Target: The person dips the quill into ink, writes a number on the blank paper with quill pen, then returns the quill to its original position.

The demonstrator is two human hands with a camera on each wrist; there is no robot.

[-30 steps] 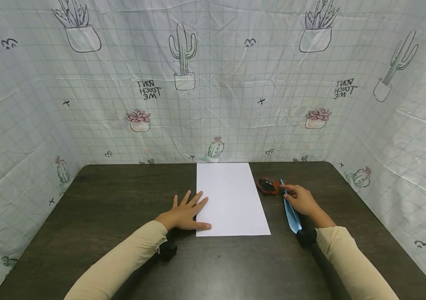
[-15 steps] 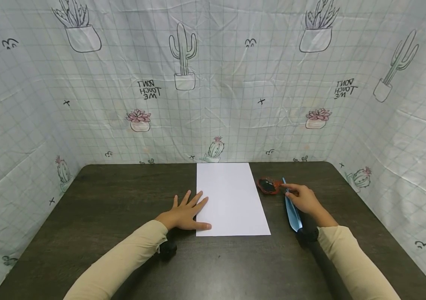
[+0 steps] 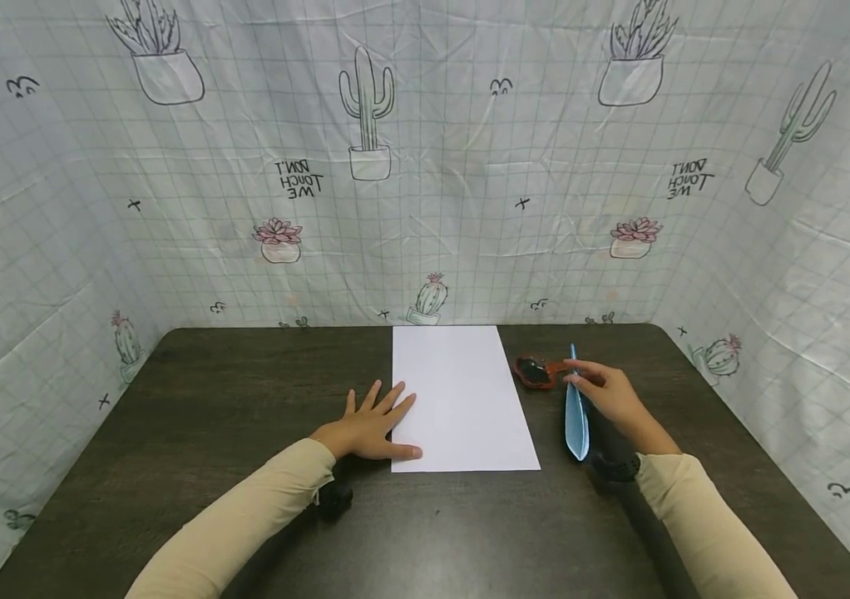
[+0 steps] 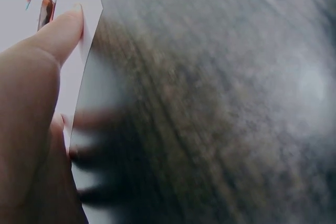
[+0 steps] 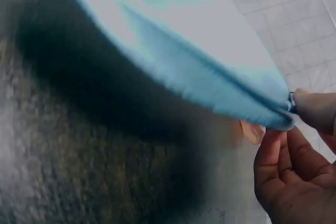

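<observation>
A white sheet of paper (image 3: pixel 455 399) lies on the dark table. My left hand (image 3: pixel 368 428) rests on its left edge with the fingers spread; in the left wrist view the thumb (image 4: pixel 58 32) lies on the paper. To the right of the sheet, my right hand (image 3: pixel 608 395) pinches a slim light-blue zip pouch (image 3: pixel 576 428) between thumb and fingers. In the right wrist view the pouch (image 5: pixel 184 61) slants away from the fingertips, raised over the table, with a seam or zip along it. Just left of my right hand lie orange-framed sunglasses (image 3: pixel 535 372) with dark lenses, one end by the fingers.
A pale cloth (image 3: pixel 425 208) printed with cacti and a grid hangs along the back and both sides of the table (image 3: pixel 245 399). A black wrist camera (image 3: pixel 335 499) sits under the left forearm.
My right hand has lifted the pouch slightly and turned it, its near end swinging left and its far end moving away and to the right. The left hand and paper stay put.
</observation>
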